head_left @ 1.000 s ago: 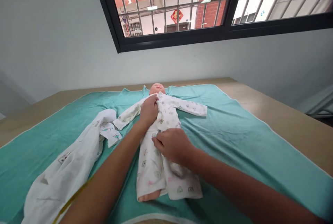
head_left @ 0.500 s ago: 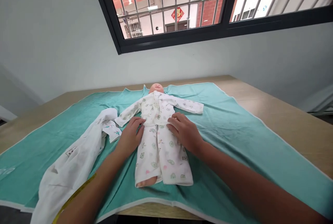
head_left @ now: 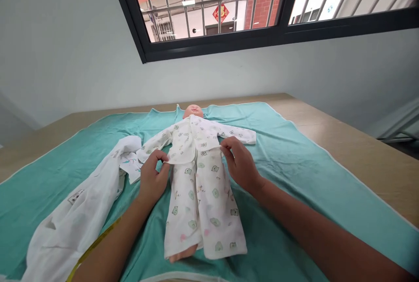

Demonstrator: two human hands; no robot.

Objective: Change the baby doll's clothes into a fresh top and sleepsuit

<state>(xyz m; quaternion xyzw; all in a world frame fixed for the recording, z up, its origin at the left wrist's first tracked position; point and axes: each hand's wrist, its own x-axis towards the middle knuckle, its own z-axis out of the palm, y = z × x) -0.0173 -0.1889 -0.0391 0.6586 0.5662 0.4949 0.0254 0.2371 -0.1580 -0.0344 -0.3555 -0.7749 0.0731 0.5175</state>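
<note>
A baby doll [head_left: 194,110] lies on its back, dressed in a white printed baby shirt [head_left: 183,138] and matching baby pants [head_left: 214,216]. At the shirt's left bottom corner, my left hand [head_left: 153,177] pinches the hem, holding it slightly off the pants. My right hand [head_left: 240,164] is closed on the hem at the opposite side, thumb against the fingers. Both sleeves spread outward. One bare foot pokes from the left pant leg; the other foot is hidden inside the cloth.
Under the doll, a teal blanket [head_left: 288,186] with pale edging covers much of the wooden table [head_left: 347,146]. A crumpled white garment [head_left: 78,212] lies to the left beside my forearm. Behind the table rise a wall [head_left: 209,77] and a dark-framed barred window [head_left: 212,44].
My hands, earlier resting at the doll's waist, now grip the shirt hem at both sides. The hem's left corner is pulled outward and raised. The view has shifted slightly.
</note>
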